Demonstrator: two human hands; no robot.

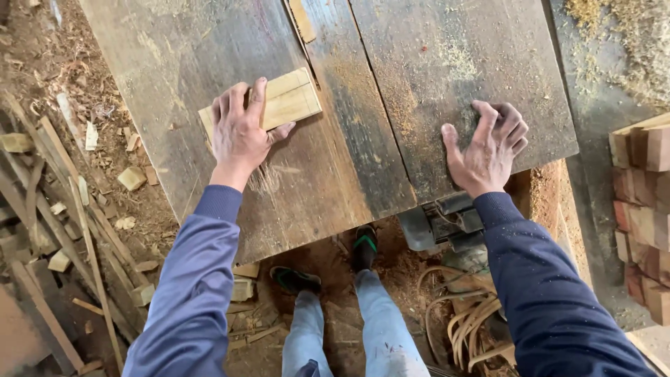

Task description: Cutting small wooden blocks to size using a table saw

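— On the worn wooden table (209, 56), how many blocks does the person handle?

— One pale wooden block (289, 100), flat and rectangular, with grooves running along its length. It lies near the slot in the table top, just left of it.

— And the hands?

— Two. The left hand (241, 129) lies flat on the block, fingers pressed together, thumb out. The right hand (488, 146) rests on bare table, fingers loosely curled and spread, holding nothing.

— Anything else?

— One stack of reddish wood blocks (642, 209) stands at the right; scraps (132, 178) litter the floor.
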